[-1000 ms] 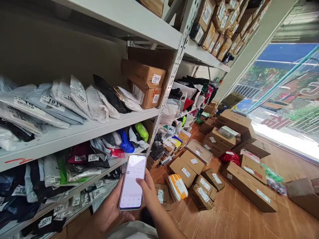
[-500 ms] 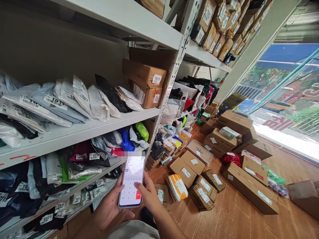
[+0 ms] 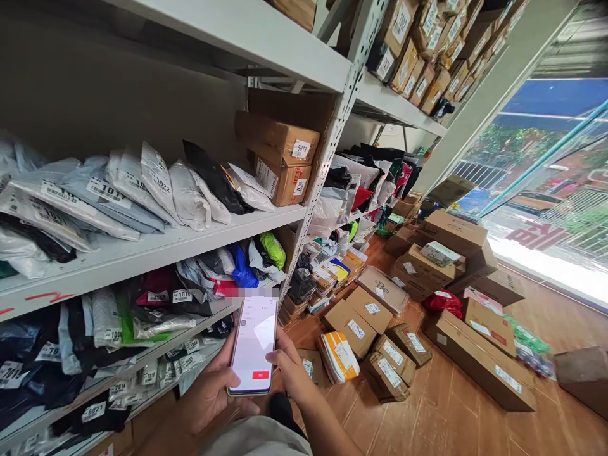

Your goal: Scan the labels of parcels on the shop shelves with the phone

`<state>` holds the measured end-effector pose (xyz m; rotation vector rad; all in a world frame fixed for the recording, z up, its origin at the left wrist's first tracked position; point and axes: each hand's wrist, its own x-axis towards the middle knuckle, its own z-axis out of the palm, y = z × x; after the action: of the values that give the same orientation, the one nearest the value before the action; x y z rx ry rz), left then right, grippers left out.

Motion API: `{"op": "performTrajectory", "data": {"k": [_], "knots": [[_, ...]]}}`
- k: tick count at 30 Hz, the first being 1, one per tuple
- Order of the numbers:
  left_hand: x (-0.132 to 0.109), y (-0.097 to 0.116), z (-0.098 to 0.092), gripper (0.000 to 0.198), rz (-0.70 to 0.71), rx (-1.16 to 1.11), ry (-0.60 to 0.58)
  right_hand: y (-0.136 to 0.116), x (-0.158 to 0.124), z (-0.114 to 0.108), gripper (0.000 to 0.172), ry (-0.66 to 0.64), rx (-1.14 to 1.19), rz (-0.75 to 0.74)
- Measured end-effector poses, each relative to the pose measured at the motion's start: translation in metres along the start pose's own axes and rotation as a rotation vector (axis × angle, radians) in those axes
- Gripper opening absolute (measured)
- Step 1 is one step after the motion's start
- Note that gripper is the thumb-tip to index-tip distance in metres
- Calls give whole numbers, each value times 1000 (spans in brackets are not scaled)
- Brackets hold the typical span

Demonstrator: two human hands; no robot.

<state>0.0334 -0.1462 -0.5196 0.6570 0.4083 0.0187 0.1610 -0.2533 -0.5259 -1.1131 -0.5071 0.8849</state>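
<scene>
A smartphone (image 3: 254,345) with a lit white screen is upright in front of me, low in the middle. My left hand (image 3: 209,392) grips it from below and the left, fingers wrapped behind it. My right hand (image 3: 289,367) holds its right edge, the thumb resting at the screen's right side. Behind the phone stands a white metal shelf rack (image 3: 156,244) stuffed with grey, white and black mailer bags bearing number labels.
Two cardboard boxes (image 3: 280,161) sit stacked on the middle shelf. Several labelled cartons (image 3: 365,329) and a long box (image 3: 479,361) lie on the wooden floor to the right. More boxes fill the top shelf (image 3: 427,50). A glass shopfront (image 3: 546,196) closes the right side.
The phone screen changed from a keypad to a mostly white page with a red button. My right thumb moved off the screen to its right edge. The view shifted slightly.
</scene>
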Motion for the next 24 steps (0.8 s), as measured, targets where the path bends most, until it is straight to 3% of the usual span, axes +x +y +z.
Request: {"op": "performTrajectory", "data": {"k": [4,8,13,15,20,24], "knots": [[2,-1,-5,107,-20,10,29,3,2,1,46,31,-3,-15],[6,-2,-13,104,-8,-110,-122,12,5,0,36,63,-20,-16],[8,-1,-15,101,1,-126,-147,20,3,-5,67,-82,-2,-38],[7,-1,-15,101,9,-121,-126,21,2,-6,66,-87,33,-32],[6,-3,-15,98,34,-63,-82,18,2,-7,42,7,77,33],[4,-5,-5,77,68,157,101,20,4,-3,44,-25,66,-24]]}}
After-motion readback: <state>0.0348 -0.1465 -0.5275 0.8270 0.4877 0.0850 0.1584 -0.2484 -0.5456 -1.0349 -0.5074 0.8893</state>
